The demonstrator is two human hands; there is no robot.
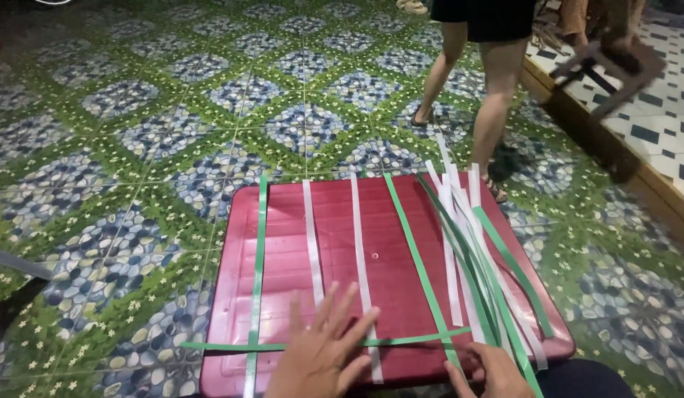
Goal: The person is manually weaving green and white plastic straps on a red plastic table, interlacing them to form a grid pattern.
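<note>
A dark red plastic board (pixel 342 221) lies flat on the patterned floor. Green strips (pixel 258 265) and white strips (pixel 312 243) run lengthwise across it, side by side. One green strip (pixel 401 340) lies crosswise over them near the front edge. My left hand (pixel 320 352) rests flat with fingers spread on the white strips and the crosswise strip. My right hand (pixel 493 368) presses on the near ends of a loose bundle of green and white strips (pixel 471 243) at the board's right side.
Another person's bare legs (pixel 475 81) stand on the tiled floor just beyond the board's far right corner. A raised step with checkered tiles (pixel 651 140) runs along the right, and a blurred dark stool (pixel 615 63) is above it.
</note>
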